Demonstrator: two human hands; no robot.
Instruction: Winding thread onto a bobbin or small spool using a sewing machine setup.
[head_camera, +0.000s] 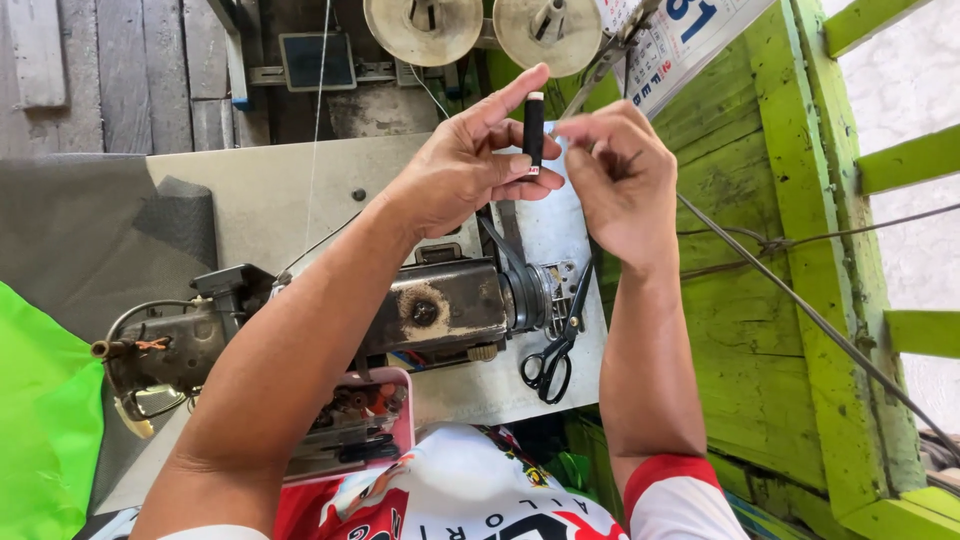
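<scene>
Black thread spool (534, 130) gripped upright between thumb and fingers of left hand (462, 165), raised above sewing machine (400, 315), toward 12 o'clock. Right hand (618, 180) closed in pinch just beside spool at its 3 o'clock; whether thread end is pinched cannot be told. Scissors (556, 350) laid on grey worktop (270, 195) at machine's 4 o'clock. Pink tray (405, 420) of small parts seen at 6 o'clock. Green fabric (40, 420) spread at 8 o'clock.

Scissors (553, 350) right of sewing machine (400, 315)
</scene>
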